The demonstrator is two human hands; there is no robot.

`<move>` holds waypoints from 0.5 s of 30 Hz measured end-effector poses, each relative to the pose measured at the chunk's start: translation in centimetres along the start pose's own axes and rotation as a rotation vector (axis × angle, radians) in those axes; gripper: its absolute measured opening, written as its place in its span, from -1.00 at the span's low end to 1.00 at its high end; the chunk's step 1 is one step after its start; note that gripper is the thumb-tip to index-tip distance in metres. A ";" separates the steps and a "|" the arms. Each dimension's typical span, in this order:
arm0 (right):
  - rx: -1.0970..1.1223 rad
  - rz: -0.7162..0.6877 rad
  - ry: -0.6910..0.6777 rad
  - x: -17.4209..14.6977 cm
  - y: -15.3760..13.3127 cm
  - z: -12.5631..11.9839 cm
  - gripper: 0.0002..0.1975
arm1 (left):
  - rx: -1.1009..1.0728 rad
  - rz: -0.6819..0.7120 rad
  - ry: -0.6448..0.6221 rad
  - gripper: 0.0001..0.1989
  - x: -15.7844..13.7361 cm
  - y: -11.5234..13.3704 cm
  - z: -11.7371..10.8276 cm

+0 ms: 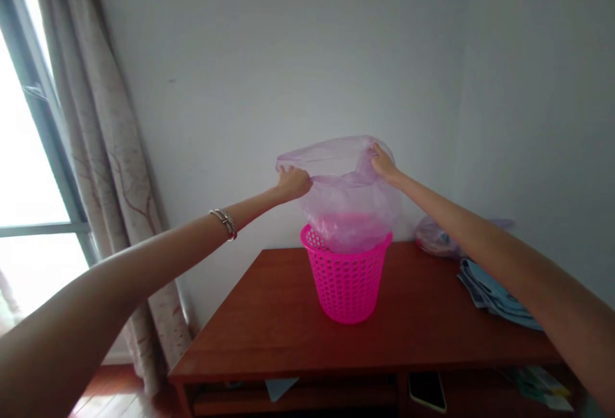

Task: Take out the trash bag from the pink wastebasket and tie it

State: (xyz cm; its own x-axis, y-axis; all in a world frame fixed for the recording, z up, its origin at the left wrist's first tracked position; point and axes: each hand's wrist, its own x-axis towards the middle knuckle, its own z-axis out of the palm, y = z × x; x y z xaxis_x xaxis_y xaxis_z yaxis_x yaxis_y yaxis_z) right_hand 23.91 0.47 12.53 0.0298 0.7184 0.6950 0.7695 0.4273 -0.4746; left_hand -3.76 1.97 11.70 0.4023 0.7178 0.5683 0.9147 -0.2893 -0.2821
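A thin, see-through pink plastic bag (pixel 355 207) is stretched wide at its mouth between my two hands. My left hand (pixel 293 183) is closed on the left side of the bag's rim. On the right side, my right hand (pixel 383 160) pinches the rim a little higher up. The bag's lower part hangs down into the mouth of a bright pink perforated plastic basket (pixel 348 287), which stands upright on the table. How far down the bag reaches inside is hidden by the basket wall.
The reddish-brown wooden table (pixel 269 315) backs onto a pale wall. Right of the basket lie a filled plastic bag (pixel 437 237) and folded bluish cloth (pixel 494 295). A phone-like dark object (pixel 426 390) rests on the shelf below. Curtains (pixel 115 168) hang by the window at left.
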 end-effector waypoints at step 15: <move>-0.259 -0.393 -0.364 -18.5 8.6 -4.8 -0.58 | -0.433 0.877 0.246 -0.76 -18.4 -1.8 4.6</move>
State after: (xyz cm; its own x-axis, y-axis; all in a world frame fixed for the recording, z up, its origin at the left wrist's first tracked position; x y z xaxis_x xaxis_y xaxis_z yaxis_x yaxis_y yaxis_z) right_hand 33.05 -11.76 -1.81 -0.4741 0.6953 0.5402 0.8107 0.5841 -0.0405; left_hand -13.04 -7.78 -1.84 0.8918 0.0046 0.4525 0.2077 -0.8926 -0.4002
